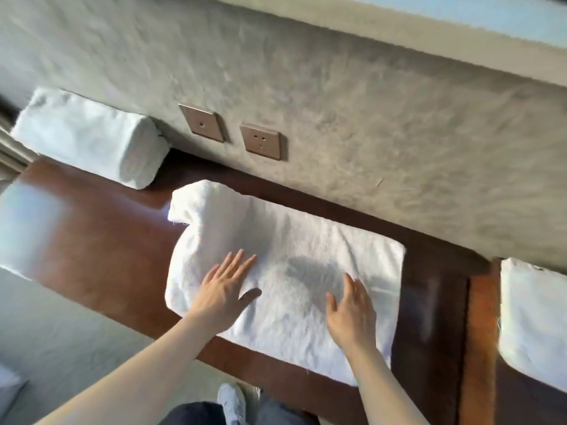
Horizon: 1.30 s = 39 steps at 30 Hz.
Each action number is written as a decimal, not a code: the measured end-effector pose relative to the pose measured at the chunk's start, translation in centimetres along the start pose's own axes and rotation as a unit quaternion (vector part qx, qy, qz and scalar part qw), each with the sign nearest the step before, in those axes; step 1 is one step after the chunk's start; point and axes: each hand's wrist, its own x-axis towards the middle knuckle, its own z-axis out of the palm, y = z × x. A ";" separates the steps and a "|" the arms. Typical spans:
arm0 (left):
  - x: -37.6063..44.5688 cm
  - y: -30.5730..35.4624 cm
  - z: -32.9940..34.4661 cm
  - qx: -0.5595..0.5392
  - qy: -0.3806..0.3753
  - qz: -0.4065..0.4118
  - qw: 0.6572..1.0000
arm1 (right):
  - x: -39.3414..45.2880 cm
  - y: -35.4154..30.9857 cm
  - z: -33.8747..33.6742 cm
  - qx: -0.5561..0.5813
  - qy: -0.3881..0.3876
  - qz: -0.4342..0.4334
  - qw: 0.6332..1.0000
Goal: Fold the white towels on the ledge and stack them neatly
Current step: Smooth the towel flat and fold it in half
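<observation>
A white towel (294, 250) lies folded flat across the dark wooden ledge (101, 234), its far left corner bunched up. My left hand (224, 289) rests flat on the towel's left part, fingers spread. Over the towel's near middle my right hand (352, 314) hovers open, palm tilted, its shadow on the cloth. A folded white towel (89, 136) sits at the ledge's far left against the wall. Another white towel (530, 320) lies at the right edge of view, partly cut off.
A textured grey wall (337, 87) rises behind the ledge, with two brown socket plates (233, 130). A bright reflection (30, 228) covers the ledge's left end. Below are a pale floor, my dark trousers and a white shoe (231, 403).
</observation>
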 end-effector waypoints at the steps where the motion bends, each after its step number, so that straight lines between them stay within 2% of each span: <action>1: 0.5 0.7 0.8 0.002 -0.024 0.017 1.000 | 0.0 -0.1 0.6 0.002 -0.012 -0.006 1.000; 4: 2.2 2.2 2.3 0.009 -0.055 0.056 0.997 | -0.2 -0.6 1.9 -0.009 -0.030 -0.024 0.999; 7: 4.8 2.9 3.6 0.022 -0.058 0.112 0.992 | 0.0 -0.8 3.2 -0.024 0.015 -0.017 0.999; 10: 7.4 3.6 4.8 0.032 -0.032 0.177 0.983 | 0.5 -0.2 4.5 -0.061 0.085 0.012 0.994; 12: 9.2 4.2 6.0 0.038 -0.005 0.223 0.974 | 0.5 0.5 5.8 -0.066 0.099 0.052 0.991; 16: 10.9 4.6 7.8 0.079 0.036 0.295 0.952 | -0.2 0.5 8.4 -0.103 0.144 0.062 0.982; 22: 11.7 4.4 8.2 0.131 0.053 0.306 0.942 | 0.2 0.4 9.0 -0.100 0.167 0.080 0.978; 39: 11.9 4.2 8.6 0.121 0.055 0.319 0.938 | -0.2 0.8 9.9 -0.104 0.181 0.087 0.974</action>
